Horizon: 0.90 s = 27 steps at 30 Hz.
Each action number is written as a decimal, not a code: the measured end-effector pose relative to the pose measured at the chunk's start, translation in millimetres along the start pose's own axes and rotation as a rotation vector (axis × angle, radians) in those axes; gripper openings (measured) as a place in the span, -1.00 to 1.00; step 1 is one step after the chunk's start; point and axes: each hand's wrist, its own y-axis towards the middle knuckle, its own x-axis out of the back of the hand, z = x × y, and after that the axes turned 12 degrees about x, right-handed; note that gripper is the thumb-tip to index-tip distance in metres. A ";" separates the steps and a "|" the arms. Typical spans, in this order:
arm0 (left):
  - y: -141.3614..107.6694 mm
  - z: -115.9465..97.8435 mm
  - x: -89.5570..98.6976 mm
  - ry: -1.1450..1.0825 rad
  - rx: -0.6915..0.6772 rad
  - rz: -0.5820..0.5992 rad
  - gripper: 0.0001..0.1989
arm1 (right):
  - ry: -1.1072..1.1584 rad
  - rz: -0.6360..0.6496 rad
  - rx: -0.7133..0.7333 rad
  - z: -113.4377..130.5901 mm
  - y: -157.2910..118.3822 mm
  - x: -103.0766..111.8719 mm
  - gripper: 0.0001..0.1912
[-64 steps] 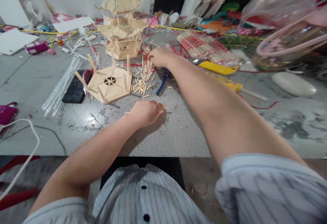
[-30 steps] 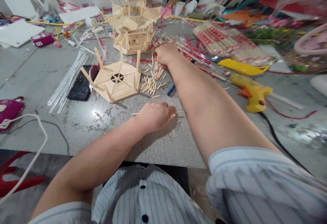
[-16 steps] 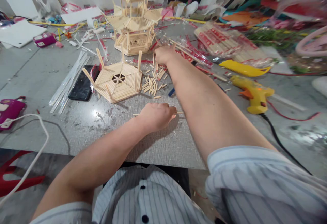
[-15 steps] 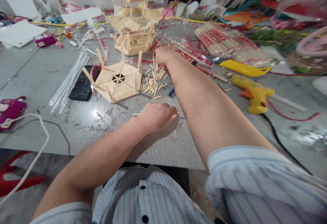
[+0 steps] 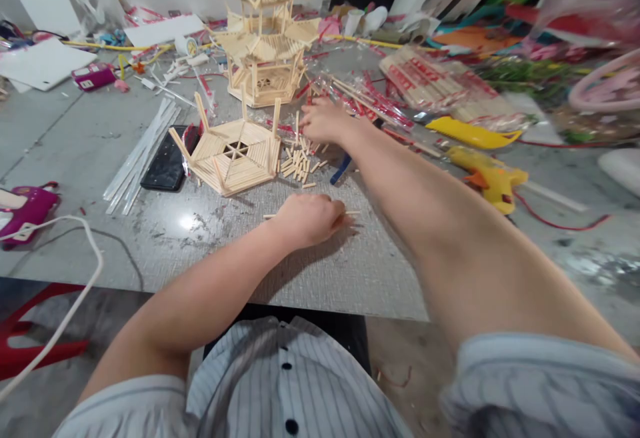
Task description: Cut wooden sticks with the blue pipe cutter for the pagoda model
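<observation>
My left hand (image 5: 311, 219) is closed on a thin wooden stick (image 5: 269, 217) just above the near part of the table; the stick's ends show on both sides of the fist. Farther out, my right hand (image 5: 324, 120) is held over the back of a pile of short cut sticks (image 5: 296, 163), its fingers apart and slightly blurred. No stick can be made out in it. Left of the pile stands a hexagonal stick platform (image 5: 207, 159) with several upright posts. Behind it rises a tiered stick pagoda (image 5: 265, 48).
A blue object (image 5: 341, 169) lies beneath my right forearm. To the right are a yellow glue gun (image 5: 495, 178), a yellow-handled tool (image 5: 470, 133) and bagged sticks (image 5: 425, 78). A phone (image 5: 165, 166) and clear glue sticks (image 5: 143, 155) lie left of the platform.
My right hand has drawn slightly nearer and its fingers have spread. The left hand keeps its hold on the stick. The whole view has shifted a little.
</observation>
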 end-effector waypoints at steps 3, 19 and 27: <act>0.8 1.4 -1.8 -0.012 0.035 -0.032 -0.48 | -0.312 -0.030 0.040 16.6 -27.4 -5.4 -0.87; -43.0 100.3 81.8 -0.231 0.710 -0.923 -0.62 | -0.244 -0.311 0.252 99.2 -152.9 -42.0 -0.66; -52.5 182.2 58.4 -0.064 1.132 -0.564 -0.57 | -0.381 -0.011 0.165 165.2 -104.7 -88.9 -0.47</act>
